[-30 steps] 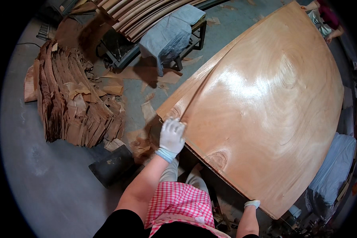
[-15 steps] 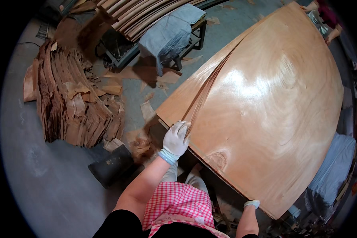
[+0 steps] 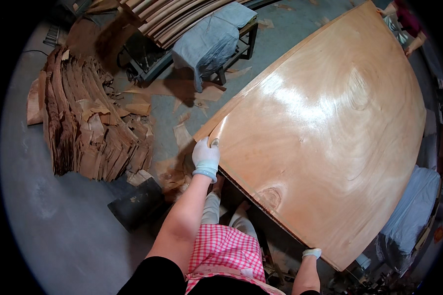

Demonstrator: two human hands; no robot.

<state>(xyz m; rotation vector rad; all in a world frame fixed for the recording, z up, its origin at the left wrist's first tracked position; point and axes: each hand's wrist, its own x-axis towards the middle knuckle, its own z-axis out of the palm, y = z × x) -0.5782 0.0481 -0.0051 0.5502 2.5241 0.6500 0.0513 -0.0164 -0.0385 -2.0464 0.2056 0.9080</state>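
Note:
A large, thin wood veneer sheet [image 3: 320,132] with swirling grain lies over a stack of similar sheets, whose layered edge shows along the near side. My left hand [image 3: 206,156], in a white glove, is closed on the sheet's left corner, which curls up a little at the fingers. Beneath that side, a strip of the sheet below [image 3: 266,78] shows. At the near edge by the right corner, my gloved right hand [image 3: 312,253] grips the rim; its fingers are partly hidden.
Another person's hands [image 3: 415,44] are at the far right corner. A heap of torn veneer scraps [image 3: 93,123] stands on the left floor. A cloth-covered stand [image 3: 209,42], curved wood strips [image 3: 167,19] and a dark block [image 3: 137,204] are nearby. Grey-blue sheeting [image 3: 413,209] lies on the right.
My left hand has moved left and slightly up, drawing the sheet's lifted edge outward. The folded gap has flattened, and the strip beneath is narrower. My right hand has barely moved.

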